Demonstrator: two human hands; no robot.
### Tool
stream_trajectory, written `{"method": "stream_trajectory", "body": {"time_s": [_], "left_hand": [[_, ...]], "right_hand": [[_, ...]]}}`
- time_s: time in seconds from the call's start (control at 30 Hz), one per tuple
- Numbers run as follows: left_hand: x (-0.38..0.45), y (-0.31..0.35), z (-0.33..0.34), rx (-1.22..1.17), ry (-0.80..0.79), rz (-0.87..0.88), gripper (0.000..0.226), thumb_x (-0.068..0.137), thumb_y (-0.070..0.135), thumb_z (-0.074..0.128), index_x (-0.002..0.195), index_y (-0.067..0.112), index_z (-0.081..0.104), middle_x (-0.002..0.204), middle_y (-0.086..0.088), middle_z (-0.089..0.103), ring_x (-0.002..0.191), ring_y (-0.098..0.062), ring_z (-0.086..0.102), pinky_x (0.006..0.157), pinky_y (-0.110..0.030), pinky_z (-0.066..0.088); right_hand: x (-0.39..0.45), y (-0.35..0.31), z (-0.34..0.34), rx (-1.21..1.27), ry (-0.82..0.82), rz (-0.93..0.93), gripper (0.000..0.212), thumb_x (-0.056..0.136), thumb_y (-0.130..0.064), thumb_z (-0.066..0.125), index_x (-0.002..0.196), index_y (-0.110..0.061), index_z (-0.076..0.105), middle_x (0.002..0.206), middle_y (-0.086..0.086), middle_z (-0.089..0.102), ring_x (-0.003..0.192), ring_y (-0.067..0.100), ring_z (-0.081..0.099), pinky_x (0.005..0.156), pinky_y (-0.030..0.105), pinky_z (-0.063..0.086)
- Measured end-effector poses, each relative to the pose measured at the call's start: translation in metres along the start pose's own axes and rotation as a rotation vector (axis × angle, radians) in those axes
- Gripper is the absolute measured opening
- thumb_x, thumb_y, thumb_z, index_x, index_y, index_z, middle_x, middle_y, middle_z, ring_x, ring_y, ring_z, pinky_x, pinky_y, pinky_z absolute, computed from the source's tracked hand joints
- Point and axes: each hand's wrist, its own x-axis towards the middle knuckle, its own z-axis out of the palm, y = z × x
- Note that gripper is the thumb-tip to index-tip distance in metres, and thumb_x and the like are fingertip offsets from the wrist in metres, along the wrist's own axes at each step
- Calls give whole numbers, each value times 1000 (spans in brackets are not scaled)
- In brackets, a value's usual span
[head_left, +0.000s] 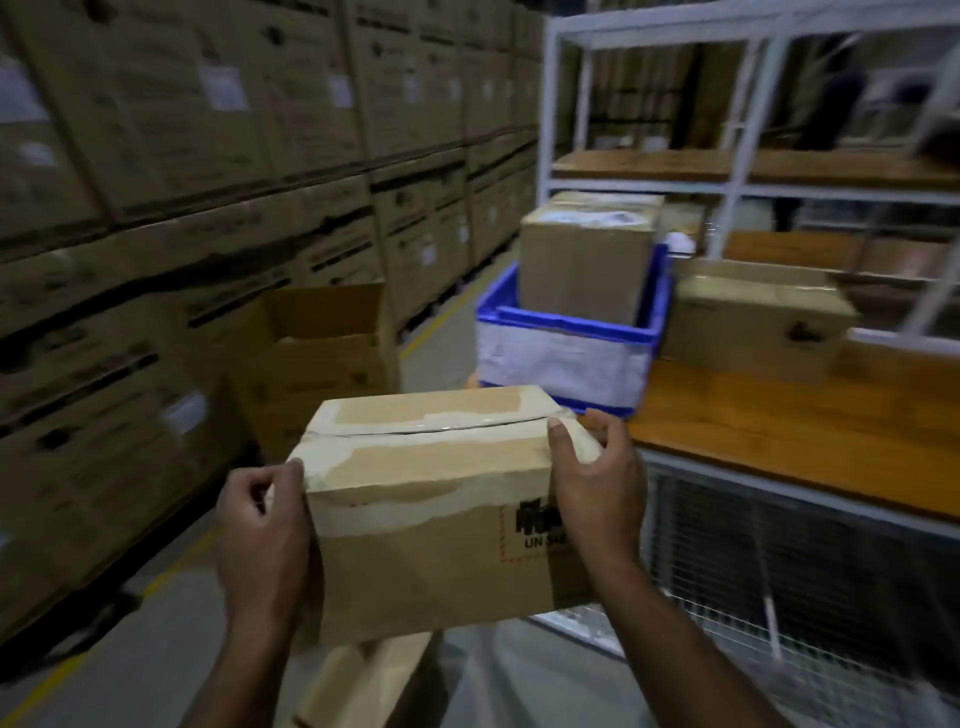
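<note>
I hold a taped brown cardboard box (431, 499) in front of me, in the air at chest height. My left hand (262, 535) grips its left end, fingers curled at the top corner. On the right end, my right hand (597, 488) grips the box with the thumb lying on its top edge. Black print shows on the front face beside my right hand. The box's underside is hidden.
A wooden shelf board (779, 436) on a white metal rack lies to the right, with wire mesh below. On it stand a blue crate (566, 332) holding a carton (587, 260) and another carton (753, 322). Stacked cartons (156, 208) wall the left side. An open box (322, 353) stands on the aisle floor.
</note>
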Motion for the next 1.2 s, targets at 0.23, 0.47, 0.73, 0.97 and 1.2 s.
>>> {"method": "stream_trajectory", "body": {"time_s": [0.23,0.47,0.73,0.97,1.2], "left_hand": [[-47,60,98,-118,-247,155,47,81,63,48,98,20,60,95,6,62,88,-21,57,75,-42,45],[-95,110,204,-223,-393,246,37,82,57,51,97,25,60,97,1,66,89,-20,62,76,-40,47],[-136,143,307,-284,-509,237,33,81,61,52,100,34,59,102,10,67,96,-8,62,76,-36,48],[-157,132,377,-249,-588,158,9,100,36,59,107,30,62,108,5,68,100,-16,65,81,-41,54],[-148,117,442,-150,-669,114,20,99,41,58,113,28,63,112,5,66,104,-15,64,90,-44,54]], "right_hand": [[40,31,-116,17,312,52,37,86,-58,57,114,-35,53,109,-6,59,96,16,60,71,46,59],[101,68,-207,15,498,84,27,89,-54,60,108,-35,55,110,-2,61,97,20,61,75,50,58],[181,110,-276,-11,512,33,29,90,-47,61,112,-28,59,111,0,62,101,23,60,76,47,56],[234,162,-304,-58,377,47,34,91,-48,62,119,-30,58,117,3,61,99,23,59,64,36,53],[279,206,-299,-44,246,119,41,92,-48,62,130,-35,52,130,2,53,107,22,57,67,35,55]]}}
